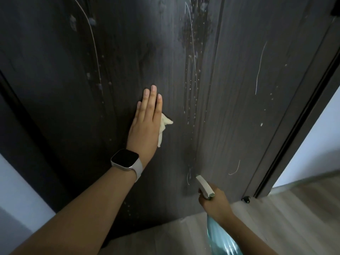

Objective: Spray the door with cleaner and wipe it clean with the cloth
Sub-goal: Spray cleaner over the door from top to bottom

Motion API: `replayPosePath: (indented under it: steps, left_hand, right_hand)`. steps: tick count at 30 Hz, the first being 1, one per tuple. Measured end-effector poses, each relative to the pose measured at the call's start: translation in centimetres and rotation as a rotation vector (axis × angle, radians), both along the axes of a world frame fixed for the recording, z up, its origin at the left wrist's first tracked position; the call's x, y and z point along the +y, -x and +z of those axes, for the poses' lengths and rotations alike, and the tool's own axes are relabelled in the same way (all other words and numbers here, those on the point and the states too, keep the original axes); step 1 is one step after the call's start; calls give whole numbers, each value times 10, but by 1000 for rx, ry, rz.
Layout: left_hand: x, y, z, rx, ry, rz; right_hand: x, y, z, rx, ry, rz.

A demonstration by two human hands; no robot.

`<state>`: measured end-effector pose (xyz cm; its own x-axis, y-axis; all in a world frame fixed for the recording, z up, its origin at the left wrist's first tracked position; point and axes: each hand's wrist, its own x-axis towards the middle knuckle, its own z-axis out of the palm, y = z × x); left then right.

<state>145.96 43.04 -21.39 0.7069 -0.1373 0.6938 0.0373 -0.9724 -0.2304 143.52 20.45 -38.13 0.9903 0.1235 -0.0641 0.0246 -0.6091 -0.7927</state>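
Risk: left hand (147, 124) fingers straight, together, pressing cloth (163, 129) flat on door (230, 89); right hand (214, 203) clamped on spray bottle (205, 185). Unwiped drips far right could run to floor (276, 218).

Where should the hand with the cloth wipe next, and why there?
Probably slide the left hand, which presses the cloth flat on the door, to the right into the wet runs of cleaner. Those drips are still running down beside the cloth, unwiped. The right hand holds the spray bottle low, so more spraying seems less urgent.
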Motion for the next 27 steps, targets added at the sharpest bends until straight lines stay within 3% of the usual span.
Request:
replayPosePath:
  steps: [10,15,20,27]
  left_hand:
    - [-2,0,3,2,-20,31]
    - [-2,4,7,27,3,27]
    - [-6,18,20,110,76,-7]
    - [-25,4,88,-36,68,-97]
  right_hand:
    - [0,13,-22,80,-1,-35]
    - [-6,17,-12,12,-59,-25]
    - [-18,13,40,-63,-254,-83]
    - [-46,-20,172,-321,-481,-143]
